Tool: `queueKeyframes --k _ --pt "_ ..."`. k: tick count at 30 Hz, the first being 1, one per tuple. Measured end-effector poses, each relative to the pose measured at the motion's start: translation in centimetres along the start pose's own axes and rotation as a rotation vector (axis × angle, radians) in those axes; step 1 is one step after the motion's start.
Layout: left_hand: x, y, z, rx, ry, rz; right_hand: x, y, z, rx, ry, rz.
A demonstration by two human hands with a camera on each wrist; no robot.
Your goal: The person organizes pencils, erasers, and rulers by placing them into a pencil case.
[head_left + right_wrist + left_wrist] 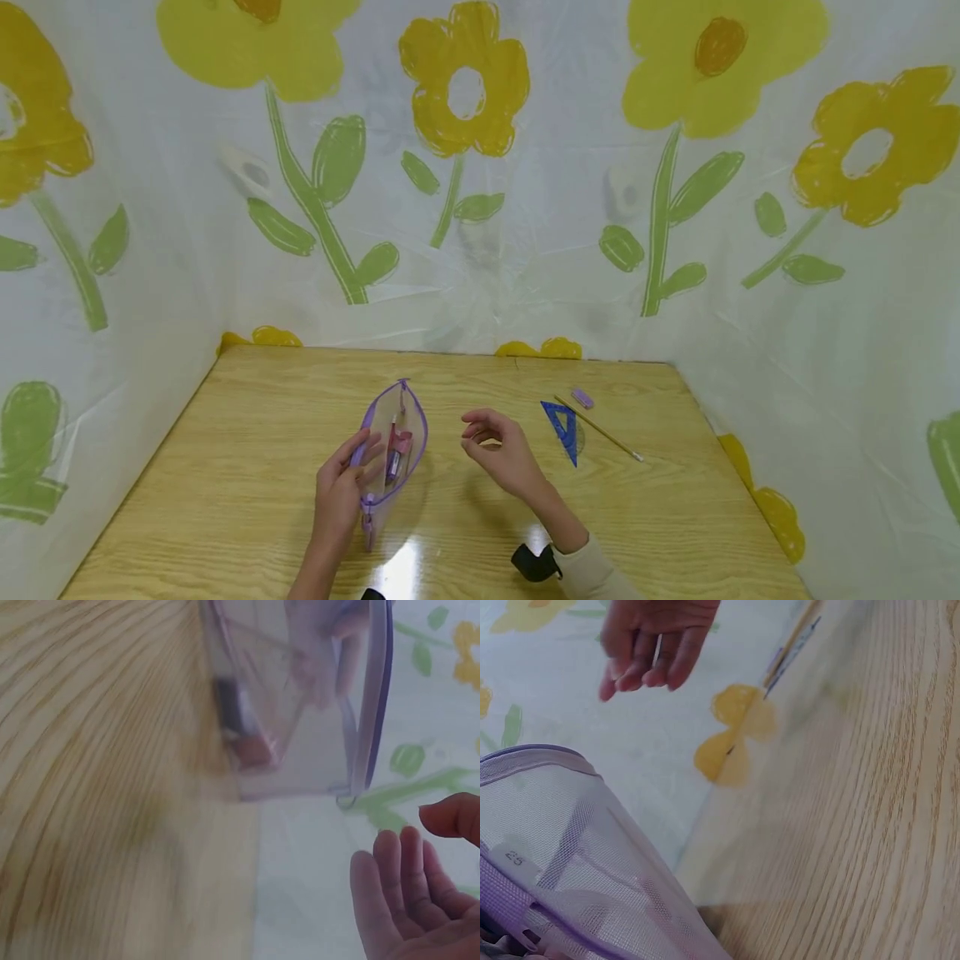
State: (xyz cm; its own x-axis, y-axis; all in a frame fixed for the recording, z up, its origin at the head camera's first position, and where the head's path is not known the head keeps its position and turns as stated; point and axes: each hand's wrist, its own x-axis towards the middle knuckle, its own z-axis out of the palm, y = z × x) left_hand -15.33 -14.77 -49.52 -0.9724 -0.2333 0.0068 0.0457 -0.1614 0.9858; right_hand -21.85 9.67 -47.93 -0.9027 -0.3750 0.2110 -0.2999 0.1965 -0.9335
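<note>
A see-through mesh pencil case (425, 433) with purple edging is held up over the table, its zipped mouth spread wide. My left hand (337, 496) grips its left side, thumb and fingers at the rim. Inside lie a pink item (403, 442), a slim red stick and a purple-and-white item (393, 467). To the right of the case, my right hand (506, 454) hovers with loosely bent fingers and nothing in them. The right wrist view shows the case's clear side (315, 765) beyond the right hand's spread fingers (382, 900).
Right of my right hand, a blue set square (558, 421) lies on the wooden table (262, 467), overlapping a clear rounded piece (580, 442). A pencil (600, 429) and a purple eraser (582, 398) lie beside it. Flower-printed cloth (480, 292) walls the table's back and sides.
</note>
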Motion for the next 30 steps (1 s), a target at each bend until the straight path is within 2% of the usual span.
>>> queueKeyframes --k 3,10,16,21,30 --pt "0.1 0.1 0.0 -0.005 -0.001 0.014 -0.2 0.7 -1.0 0.008 0.003 0.018" --pt "0.1 0.1 0.0 -0.012 0.009 -0.004 -0.9 2.4 -2.9 -0.027 -0.020 -0.025" --pt "0.1 0.1 0.1 0.005 0.005 -0.022 -2.0 3.9 -4.9 -0.047 -0.001 0.050" --pt "0.2 0.1 0.2 -0.014 0.010 -0.024 -2.8 4.6 -7.0 -0.073 0.073 0.147" --pt "0.0 -0.3 0.2 -0.018 0.001 0.008 -3.2 5.8 -10.4 -0.167 0.310 0.359"
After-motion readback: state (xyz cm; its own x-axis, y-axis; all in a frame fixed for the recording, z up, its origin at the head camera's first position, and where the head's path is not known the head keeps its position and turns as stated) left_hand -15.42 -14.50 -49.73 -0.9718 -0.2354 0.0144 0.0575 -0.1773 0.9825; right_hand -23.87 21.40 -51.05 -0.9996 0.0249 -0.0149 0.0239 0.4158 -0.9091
